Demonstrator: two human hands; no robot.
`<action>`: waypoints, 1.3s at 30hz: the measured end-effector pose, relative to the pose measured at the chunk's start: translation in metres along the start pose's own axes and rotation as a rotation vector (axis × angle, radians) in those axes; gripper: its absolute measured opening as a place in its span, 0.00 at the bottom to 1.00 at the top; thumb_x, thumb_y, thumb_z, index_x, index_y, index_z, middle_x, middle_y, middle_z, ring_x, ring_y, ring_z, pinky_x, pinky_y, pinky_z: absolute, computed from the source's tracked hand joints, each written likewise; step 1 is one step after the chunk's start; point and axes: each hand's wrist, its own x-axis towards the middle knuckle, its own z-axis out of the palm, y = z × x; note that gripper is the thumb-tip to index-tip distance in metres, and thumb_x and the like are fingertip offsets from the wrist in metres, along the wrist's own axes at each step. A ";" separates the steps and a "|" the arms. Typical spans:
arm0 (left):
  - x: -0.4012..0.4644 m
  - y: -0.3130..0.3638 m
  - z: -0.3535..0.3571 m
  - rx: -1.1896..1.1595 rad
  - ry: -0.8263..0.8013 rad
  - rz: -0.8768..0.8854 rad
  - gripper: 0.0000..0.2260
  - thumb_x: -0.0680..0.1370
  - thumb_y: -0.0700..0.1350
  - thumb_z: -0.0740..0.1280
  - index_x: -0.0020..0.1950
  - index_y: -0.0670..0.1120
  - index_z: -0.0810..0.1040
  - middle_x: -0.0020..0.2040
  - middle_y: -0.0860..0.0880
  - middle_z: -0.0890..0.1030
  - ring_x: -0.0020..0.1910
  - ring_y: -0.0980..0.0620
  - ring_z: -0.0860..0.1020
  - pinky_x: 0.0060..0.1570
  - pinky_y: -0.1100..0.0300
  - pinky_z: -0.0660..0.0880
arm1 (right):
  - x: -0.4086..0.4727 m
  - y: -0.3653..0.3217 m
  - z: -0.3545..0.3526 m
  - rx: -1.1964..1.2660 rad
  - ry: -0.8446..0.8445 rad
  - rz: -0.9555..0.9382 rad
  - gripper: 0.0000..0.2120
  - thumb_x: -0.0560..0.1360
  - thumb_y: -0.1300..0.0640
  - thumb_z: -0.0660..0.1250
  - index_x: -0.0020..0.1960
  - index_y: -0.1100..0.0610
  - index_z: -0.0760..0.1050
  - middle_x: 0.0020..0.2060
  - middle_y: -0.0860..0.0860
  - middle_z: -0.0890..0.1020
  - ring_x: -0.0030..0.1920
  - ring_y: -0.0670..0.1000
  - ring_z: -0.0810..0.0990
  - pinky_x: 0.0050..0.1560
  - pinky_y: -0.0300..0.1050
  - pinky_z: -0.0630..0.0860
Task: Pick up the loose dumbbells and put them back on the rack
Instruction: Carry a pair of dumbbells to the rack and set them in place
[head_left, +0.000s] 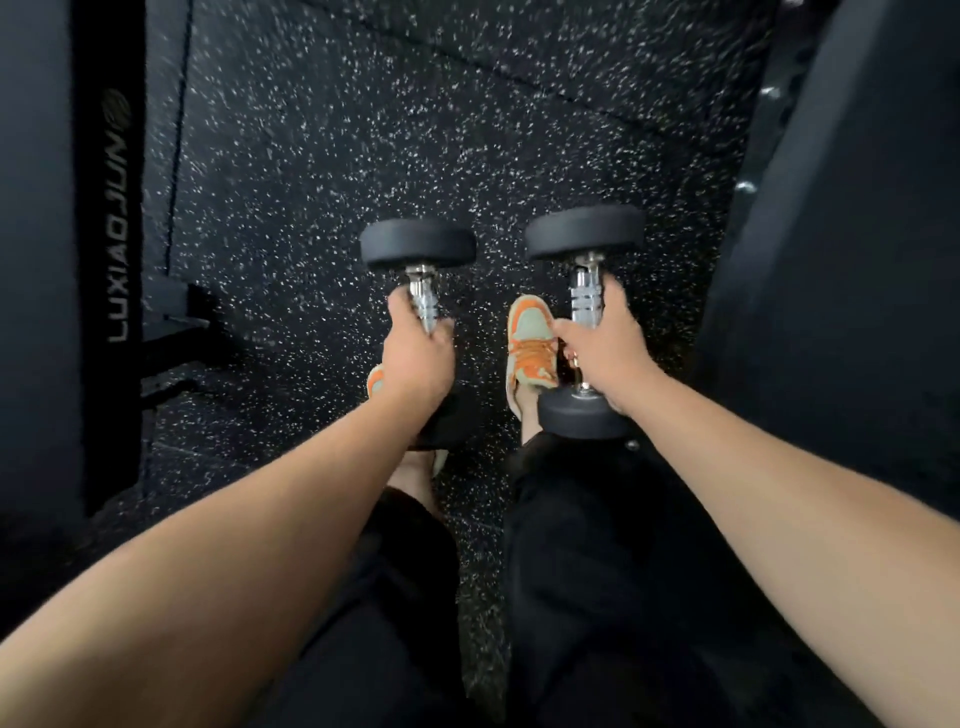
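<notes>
Two black round-headed dumbbells with chrome handles hang above the speckled floor. My left hand (415, 353) grips the handle of the left dumbbell (418, 250); its near head is mostly hidden under my wrist. My right hand (605, 348) grips the handle of the right dumbbell (584, 231), whose near head shows below my hand. Both dumbbells point away from me, side by side. No dumbbell rack is in sight.
Black rubber floor (415, 130) with white flecks stretches ahead. A dark upright with pale lettering (119, 218) and a low black frame foot (176, 322) stand on the left. A large dark padded shape (852, 234) fills the right. My orange-and-grey shoes (530, 345) are below the dumbbells.
</notes>
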 end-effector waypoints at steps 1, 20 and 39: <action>-0.020 0.015 -0.009 0.016 -0.021 0.017 0.22 0.81 0.45 0.62 0.73 0.51 0.59 0.45 0.52 0.76 0.43 0.48 0.79 0.43 0.51 0.76 | -0.018 -0.004 -0.013 0.019 0.001 0.013 0.33 0.75 0.53 0.70 0.75 0.44 0.58 0.54 0.51 0.80 0.50 0.55 0.81 0.51 0.52 0.78; -0.229 0.184 -0.068 0.500 -0.427 0.428 0.26 0.80 0.48 0.66 0.75 0.52 0.58 0.42 0.51 0.80 0.44 0.47 0.81 0.49 0.53 0.76 | -0.273 -0.021 -0.141 0.608 0.256 0.086 0.31 0.76 0.57 0.70 0.72 0.40 0.60 0.48 0.48 0.80 0.43 0.53 0.82 0.48 0.55 0.82; -0.342 0.132 -0.058 1.206 -0.900 0.893 0.25 0.78 0.45 0.65 0.72 0.55 0.60 0.55 0.45 0.81 0.50 0.42 0.81 0.55 0.42 0.78 | -0.483 0.047 0.022 1.439 0.829 0.468 0.30 0.79 0.58 0.66 0.77 0.48 0.59 0.55 0.52 0.79 0.40 0.47 0.79 0.36 0.34 0.76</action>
